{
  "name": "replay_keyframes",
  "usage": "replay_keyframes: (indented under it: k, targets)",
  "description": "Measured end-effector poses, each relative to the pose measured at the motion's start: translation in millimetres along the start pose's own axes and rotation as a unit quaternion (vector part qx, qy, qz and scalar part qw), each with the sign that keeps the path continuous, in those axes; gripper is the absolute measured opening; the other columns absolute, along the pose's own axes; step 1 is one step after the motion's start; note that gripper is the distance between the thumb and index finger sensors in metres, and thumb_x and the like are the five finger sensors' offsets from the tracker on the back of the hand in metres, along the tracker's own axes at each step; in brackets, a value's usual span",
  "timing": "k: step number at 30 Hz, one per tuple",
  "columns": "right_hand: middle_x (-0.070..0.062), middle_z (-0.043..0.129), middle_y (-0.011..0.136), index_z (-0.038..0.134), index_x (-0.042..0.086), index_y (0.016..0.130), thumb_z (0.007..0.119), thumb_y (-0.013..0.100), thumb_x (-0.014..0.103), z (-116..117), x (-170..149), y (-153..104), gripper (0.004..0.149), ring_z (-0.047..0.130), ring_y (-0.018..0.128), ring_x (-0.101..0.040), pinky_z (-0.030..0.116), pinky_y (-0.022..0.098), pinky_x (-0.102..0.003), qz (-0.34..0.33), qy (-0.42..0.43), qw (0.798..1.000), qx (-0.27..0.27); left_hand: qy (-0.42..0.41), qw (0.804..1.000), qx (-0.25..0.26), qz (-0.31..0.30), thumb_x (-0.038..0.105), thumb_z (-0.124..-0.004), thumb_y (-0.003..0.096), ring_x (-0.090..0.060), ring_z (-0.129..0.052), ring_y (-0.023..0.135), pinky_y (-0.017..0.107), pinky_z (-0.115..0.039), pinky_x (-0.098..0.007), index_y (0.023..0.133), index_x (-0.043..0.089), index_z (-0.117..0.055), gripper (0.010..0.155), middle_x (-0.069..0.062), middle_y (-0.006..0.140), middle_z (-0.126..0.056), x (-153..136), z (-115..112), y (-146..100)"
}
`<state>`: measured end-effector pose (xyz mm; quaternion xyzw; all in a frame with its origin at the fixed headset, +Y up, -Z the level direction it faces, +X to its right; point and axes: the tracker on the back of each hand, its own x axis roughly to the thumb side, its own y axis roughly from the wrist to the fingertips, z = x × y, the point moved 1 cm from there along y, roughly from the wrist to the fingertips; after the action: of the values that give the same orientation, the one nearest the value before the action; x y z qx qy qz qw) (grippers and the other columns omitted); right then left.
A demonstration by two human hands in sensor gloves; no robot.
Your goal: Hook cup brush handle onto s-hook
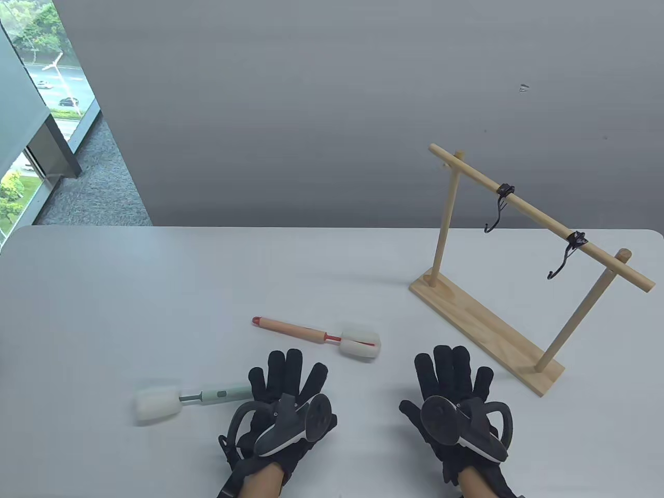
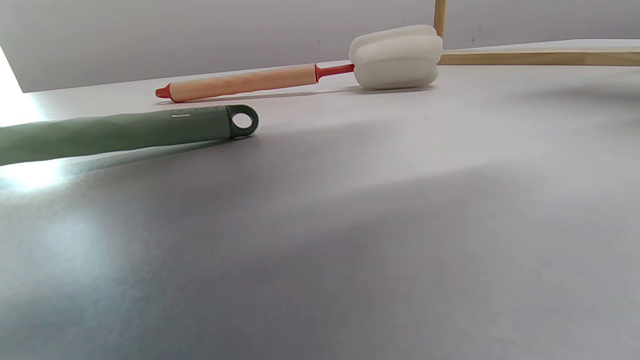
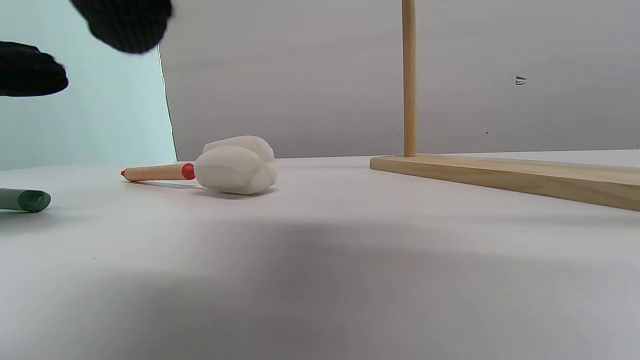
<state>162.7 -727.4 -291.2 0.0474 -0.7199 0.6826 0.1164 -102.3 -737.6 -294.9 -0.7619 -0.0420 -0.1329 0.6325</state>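
A green-handled cup brush (image 1: pixel 218 394) with a white sponge head (image 1: pixel 158 407) lies at the front left of the table. Its loop end (image 2: pixel 242 120) lies under my left hand (image 1: pixel 290 384), which is spread open, palm down, holding nothing. An orange-handled cup brush (image 1: pixel 290 329) with a white sponge head (image 1: pixel 359 342) lies just beyond the hands. It also shows in the left wrist view (image 2: pixel 250 82) and the right wrist view (image 3: pixel 235 165). My right hand (image 1: pixel 446 384) is spread open, palm down and empty. Two black S-hooks (image 1: pixel 498 207) (image 1: pixel 565 254) hang from the rack's rail.
The wooden rack (image 1: pixel 482 316) stands at the right, its long base running from mid-table toward the front right, close to my right hand. Its base (image 3: pixel 500 175) and a post (image 3: pixel 409 75) show in the right wrist view. A grey wall is behind the table.
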Motion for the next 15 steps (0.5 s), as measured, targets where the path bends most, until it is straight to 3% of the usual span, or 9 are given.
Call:
replay_keyframes:
  k: [15]
  targets:
    - [-0.02,-0.001,0.107,0.014,0.015,0.108,0.057,0.052,0.055,1.9,-4.2,-1.9,0.081,-0.003,0.097,-0.047,0.007,0.059,-0.073,0.016,0.018,0.999,0.029,-0.022,0.999,-0.024,-0.008,0.073,-0.048,0.0389,-0.049,-0.009,0.109,0.07,-0.02,-0.073,0.107,0.036,-0.012,0.085,-0.017,0.115,-0.003,-0.9,-0.3,4.4]
